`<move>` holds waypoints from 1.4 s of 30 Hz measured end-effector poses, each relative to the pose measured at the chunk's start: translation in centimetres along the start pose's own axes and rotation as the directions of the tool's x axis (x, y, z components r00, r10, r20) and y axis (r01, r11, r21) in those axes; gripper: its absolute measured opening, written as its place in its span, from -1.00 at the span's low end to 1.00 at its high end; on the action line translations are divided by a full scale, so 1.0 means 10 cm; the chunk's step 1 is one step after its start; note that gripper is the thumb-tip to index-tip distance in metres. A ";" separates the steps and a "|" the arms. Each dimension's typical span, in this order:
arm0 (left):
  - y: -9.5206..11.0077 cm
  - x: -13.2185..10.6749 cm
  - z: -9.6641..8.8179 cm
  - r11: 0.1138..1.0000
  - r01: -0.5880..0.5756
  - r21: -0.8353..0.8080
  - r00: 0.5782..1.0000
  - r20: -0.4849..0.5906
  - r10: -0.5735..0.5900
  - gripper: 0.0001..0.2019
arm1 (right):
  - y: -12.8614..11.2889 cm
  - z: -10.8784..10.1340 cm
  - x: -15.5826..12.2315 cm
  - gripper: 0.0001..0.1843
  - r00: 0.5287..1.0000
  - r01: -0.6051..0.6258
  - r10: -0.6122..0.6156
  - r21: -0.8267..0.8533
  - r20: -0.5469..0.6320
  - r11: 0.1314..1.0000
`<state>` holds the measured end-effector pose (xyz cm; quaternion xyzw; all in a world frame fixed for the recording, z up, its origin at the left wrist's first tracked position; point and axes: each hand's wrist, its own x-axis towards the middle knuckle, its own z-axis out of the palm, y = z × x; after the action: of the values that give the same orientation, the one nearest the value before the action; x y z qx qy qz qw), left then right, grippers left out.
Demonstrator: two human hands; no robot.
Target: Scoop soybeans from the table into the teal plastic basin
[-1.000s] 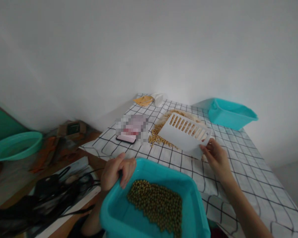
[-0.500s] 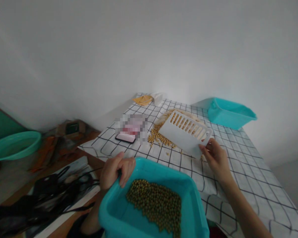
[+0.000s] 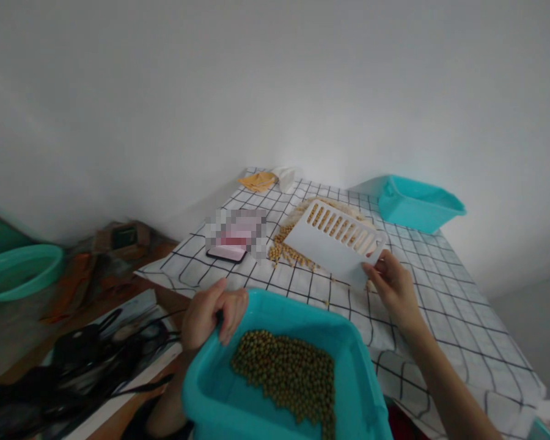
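My left hand [image 3: 217,311] is closed on the upper left rim of a turquoise plastic basin [image 3: 297,304], held at the table's near edge. Round yellowish-brown beans [image 3: 286,373], like soybeans, cover part of its floor. My right hand [image 3: 392,287] pinches the right end of a white slotted plastic board [image 3: 325,247], thumb on top and fingers by its end hole. The board is tilted over a loose heap of beans [image 3: 282,243] on the cloth, which shows through the slots and past its left edge.
A checked white cloth [image 3: 444,293] covers the table. On it lie a phone [image 3: 227,252], partly pixelated, a yellow cloth-like piece [image 3: 259,181] and a second turquoise bin [image 3: 417,208] by the wall. Left below are black straps and cables [image 3: 101,354] and a green basin [image 3: 22,269].
My right hand and the white board have shifted slightly left, as has the whole table scene with the camera's small turn. My left hand still grips the basin.
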<state>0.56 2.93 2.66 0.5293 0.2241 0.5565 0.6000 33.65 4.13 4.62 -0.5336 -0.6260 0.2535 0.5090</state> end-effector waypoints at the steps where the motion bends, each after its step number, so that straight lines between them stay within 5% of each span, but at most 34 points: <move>1: 0.00 0.00 0.02 1.000 0.008 -0.004 1.000 0.004 -0.008 -0.32 | 0.01 -0.03 -0.01 -0.75 1.000 -0.005 0.006 0.012 -0.016 1.000; 7: -0.06 -0.01 0.31 1.000 -0.014 -0.011 0.999 0.050 0.014 -0.31 | -0.03 -0.35 -0.37 -0.77 0.992 -0.082 0.090 0.084 -0.088 0.993; 12: -0.12 -0.03 0.51 0.999 -0.023 -0.025 1.000 -0.014 0.022 -0.30 | -0.01 -0.59 -0.63 -0.73 0.976 -0.219 0.219 0.122 0.018 0.968; 21: -0.08 -0.03 0.52 0.999 0.000 -0.033 0.999 -0.036 -0.001 -0.30 | -0.03 -0.45 -0.34 -0.71 0.936 -0.306 0.266 0.160 0.230 0.938; 31: -0.08 -0.02 0.33 0.998 -0.057 -0.020 0.997 0.047 0.058 -0.31 | -0.06 -0.52 -0.23 -0.74 0.976 -0.213 0.216 0.263 0.018 0.941; 38: 0.04 0.01 -0.04 0.999 -0.049 -0.004 0.999 0.012 0.049 -0.32 | -0.11 -0.10 0.05 -0.71 0.992 -0.125 0.123 0.216 0.019 0.968; 42: 0.11 0.02 -0.25 0.998 -0.040 0.040 0.987 0.154 0.034 -0.31 | -0.09 0.17 0.14 -0.72 0.990 -0.116 0.096 0.208 0.104 0.971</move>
<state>-1.97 3.90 2.86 0.5873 0.1792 0.5202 0.5936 31.91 5.58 5.31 -0.4962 -0.5888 0.3707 0.5194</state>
